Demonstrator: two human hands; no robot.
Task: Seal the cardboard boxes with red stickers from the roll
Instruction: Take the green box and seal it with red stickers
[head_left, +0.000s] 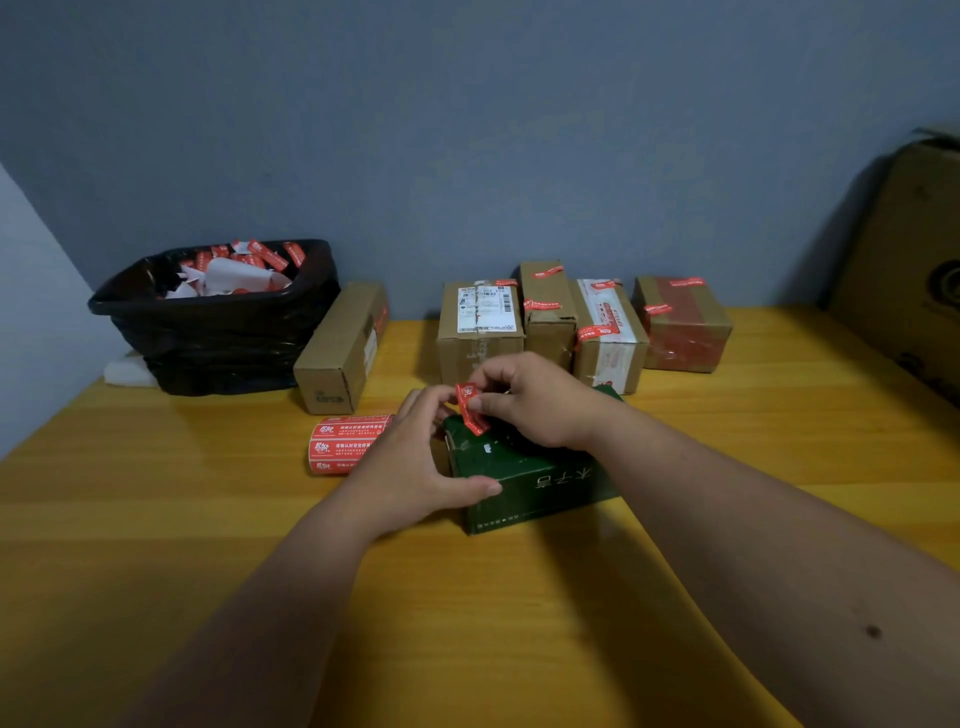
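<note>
Both of our forearms reach in from the near edge of the yellow table (727, 426) and converge over the green box (524, 483). Our right hand (530, 402) is held palm down, wrist slightly raised, with thumb and forefinger curled to pinch the upper end of a red sticker (471, 408). The sticker hangs from that pinch, slanting down toward the box's far left corner; we cannot tell whether its lower end touches the cardboard.

Our left hand (415, 462) sits just left of the pinch. Its fingertips are curled up to the sticker's left edge and its thumb lies extended along the top front edge of the green box, so this hand grips the sticker while bracing the box.

The green box lies directly beneath both hands, its printed front face toward us. The sticker roll (345, 444) lies on its side just left of the left hand, partly hidden behind it.

Beyond the grip, against the wall, stand four cardboard boxes (582, 322) in a row, each carrying red stickers. Further left of the grip, a long brown box (340, 351) lies beside a black-lined bin (218, 332) holding discarded red and white paper scraps. Far right of the grip, a large carton (914, 260) leans at the table edge.
</note>
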